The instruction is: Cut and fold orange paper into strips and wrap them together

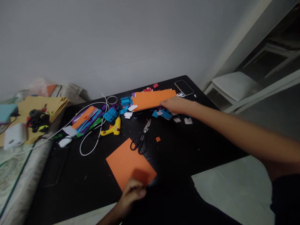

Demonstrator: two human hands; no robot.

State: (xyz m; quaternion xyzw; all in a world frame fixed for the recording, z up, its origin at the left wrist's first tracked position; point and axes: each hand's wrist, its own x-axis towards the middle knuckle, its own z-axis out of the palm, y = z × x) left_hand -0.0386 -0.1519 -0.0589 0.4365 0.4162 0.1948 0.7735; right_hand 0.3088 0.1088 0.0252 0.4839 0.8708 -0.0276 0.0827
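Observation:
My right hand [174,104] reaches to the back of the table, its fingers closed on the right end of a stack of orange paper sheets [150,99]. Near the front edge, my left hand [133,193] is curled at the near side of a single orange paper sheet [128,161] and casts a shadow on it. Whether its fingers pinch anything is hidden. Scissors [142,139] with black handles lie partly open, their handles over the sheet's far corner. A small orange paper scrap [158,139] sits to their right.
A yellow glue gun [113,128], a looped white cable [89,153] and bundled coloured paper strips [87,120] lie left of the scissors. Blue and white scraps [164,114] surround the orange stack. A phone [184,87] rests at the back right. Yellow envelopes [42,104] pile up at far left.

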